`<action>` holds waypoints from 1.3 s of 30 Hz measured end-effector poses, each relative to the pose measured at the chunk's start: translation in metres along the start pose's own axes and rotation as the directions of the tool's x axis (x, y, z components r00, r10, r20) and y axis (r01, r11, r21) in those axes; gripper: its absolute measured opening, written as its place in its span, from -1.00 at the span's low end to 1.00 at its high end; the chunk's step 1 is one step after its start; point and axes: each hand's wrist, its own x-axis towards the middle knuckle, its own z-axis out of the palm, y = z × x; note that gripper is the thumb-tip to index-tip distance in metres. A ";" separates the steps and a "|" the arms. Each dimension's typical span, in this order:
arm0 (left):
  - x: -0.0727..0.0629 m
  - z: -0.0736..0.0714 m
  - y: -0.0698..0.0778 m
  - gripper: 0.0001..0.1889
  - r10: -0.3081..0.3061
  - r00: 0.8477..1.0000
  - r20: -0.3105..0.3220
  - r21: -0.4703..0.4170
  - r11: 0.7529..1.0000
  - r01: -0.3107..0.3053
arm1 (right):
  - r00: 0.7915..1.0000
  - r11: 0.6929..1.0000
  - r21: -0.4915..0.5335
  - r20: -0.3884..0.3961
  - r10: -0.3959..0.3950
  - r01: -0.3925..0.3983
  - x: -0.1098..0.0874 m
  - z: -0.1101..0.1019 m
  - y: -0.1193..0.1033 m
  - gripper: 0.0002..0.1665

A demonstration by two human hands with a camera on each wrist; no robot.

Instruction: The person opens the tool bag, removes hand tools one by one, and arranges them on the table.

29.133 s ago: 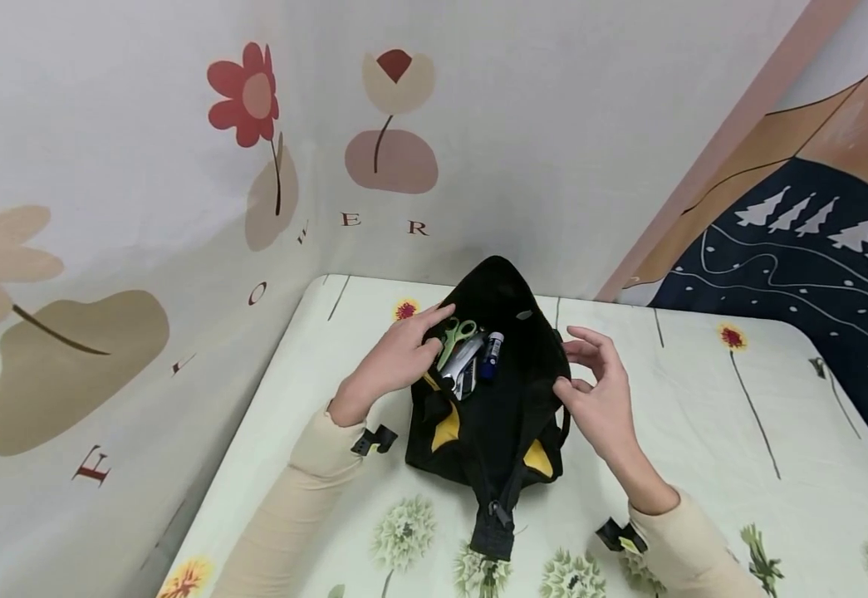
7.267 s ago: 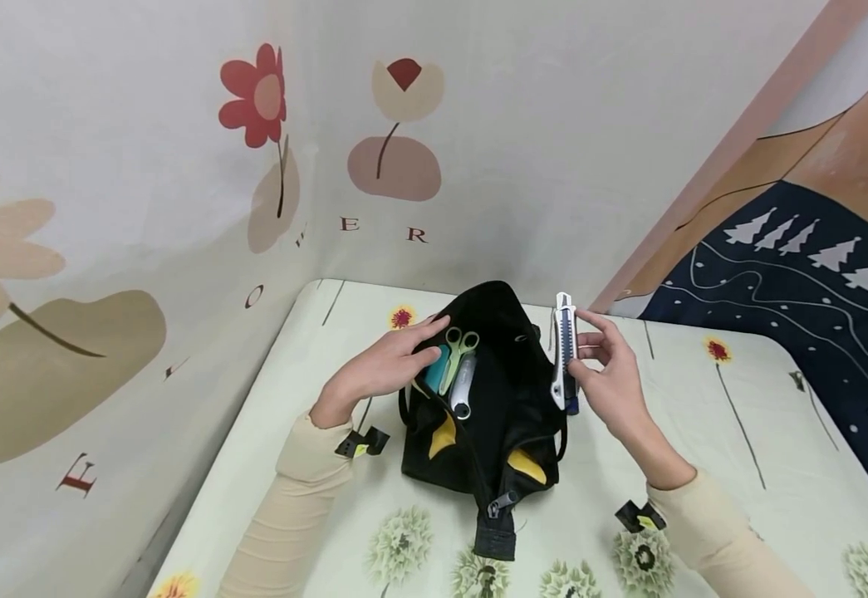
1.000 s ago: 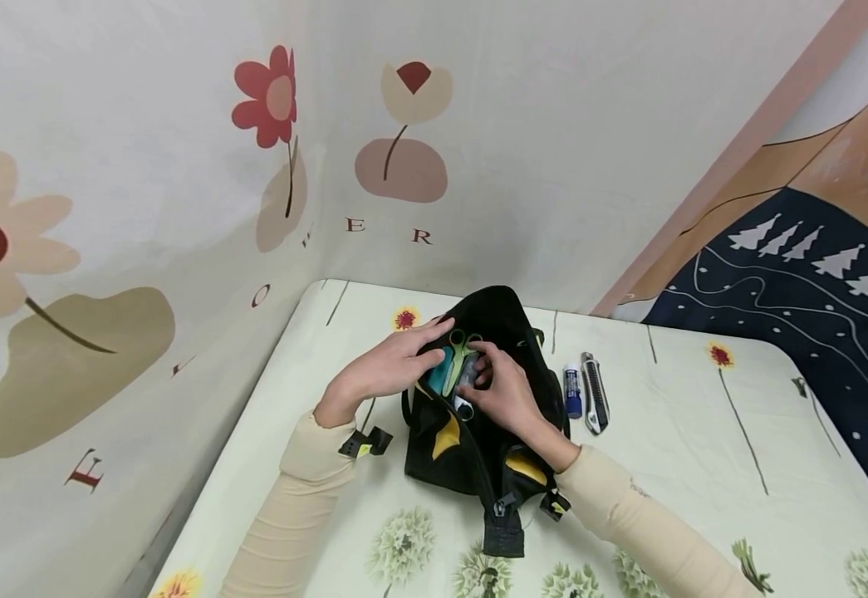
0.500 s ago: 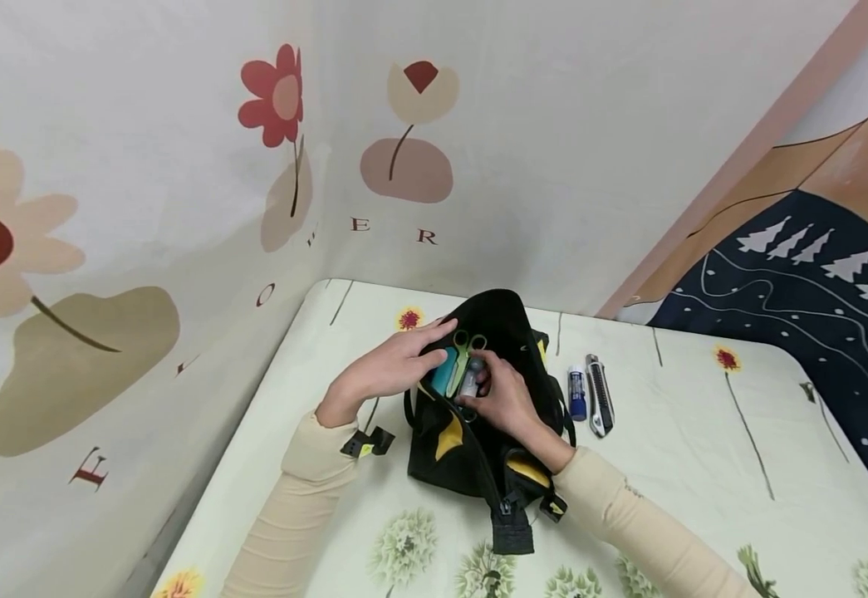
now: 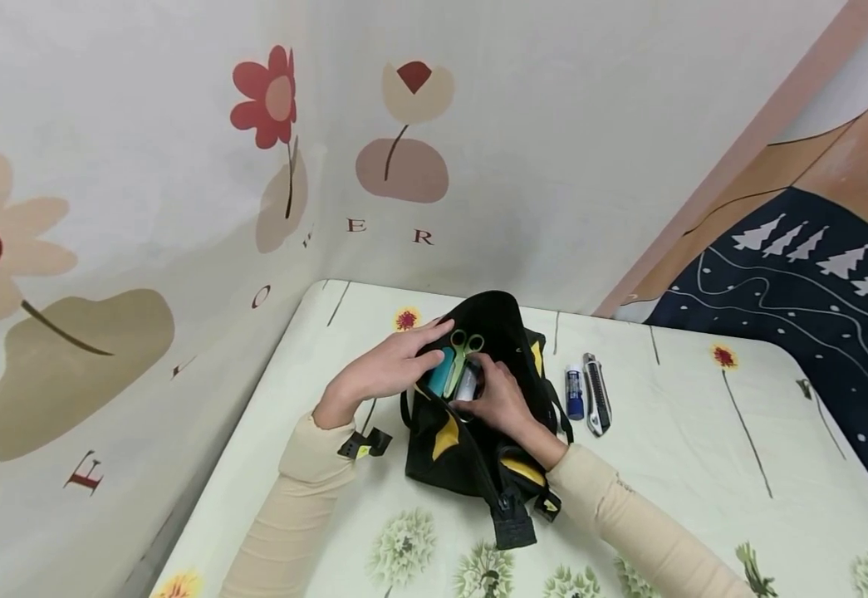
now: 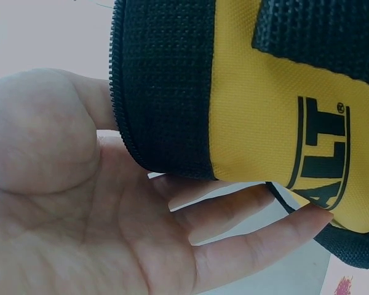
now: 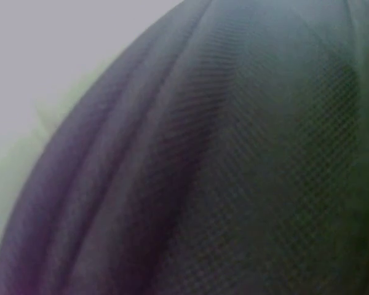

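Observation:
A black and yellow tool bag [image 5: 434, 461] stands with its mouth wide. My left hand [image 5: 384, 365] holds its left rim; in the left wrist view the thumb passes behind the zipped edge and the fingers [image 6: 234, 255] lie along the yellow side [image 6: 252, 110]. Inside the bag, my right hand [image 5: 504, 403] pinches a light grey, rounded tool [image 5: 467, 384] between thumb and fingers; its exact kind is hidden. Beside it are green-handled scissors [image 5: 459, 357] and a teal object [image 5: 442, 374]. Dark fabric [image 7: 221, 160], blurred, fills most of the right wrist view.
Right of the bag, a blue and white glue stick [image 5: 574, 392] and a grey utility knife [image 5: 596, 394] lie side by side on the flower-printed table cover [image 5: 673, 432]. A patterned wall [image 5: 538, 149] rises behind the table.
The glue stick and utility knife, once inside the bag, now lie on the table; the right hand held the knife earlier. That hand is now in the bag at the grey tool. The left stays put.

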 end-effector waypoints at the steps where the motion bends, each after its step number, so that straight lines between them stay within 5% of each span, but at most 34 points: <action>1: 0.000 0.000 0.000 -0.35 -0.001 1.000 -0.001 -0.001 1.000 0.001 | 1.000 1.000 -0.003 0.002 0.001 -0.001 0.000 0.000 0.000 -0.02; 12: 0.000 0.000 0.000 -0.35 -0.006 1.000 -0.005 -0.001 1.000 0.006 | 0.994 0.995 0.003 0.038 0.103 -0.103 0.000 -0.002 -0.003 0.05; 21: 0.000 0.000 -0.001 -0.35 -0.009 1.000 -0.004 0.006 1.000 0.009 | 0.992 0.994 0.000 0.059 0.107 -0.107 0.000 -0.005 -0.002 0.07; 39: 0.000 -0.001 -0.002 -0.35 -0.010 1.000 -0.001 0.012 1.000 0.010 | 0.971 0.974 0.097 0.147 0.188 -0.203 0.002 -0.011 -0.003 -0.15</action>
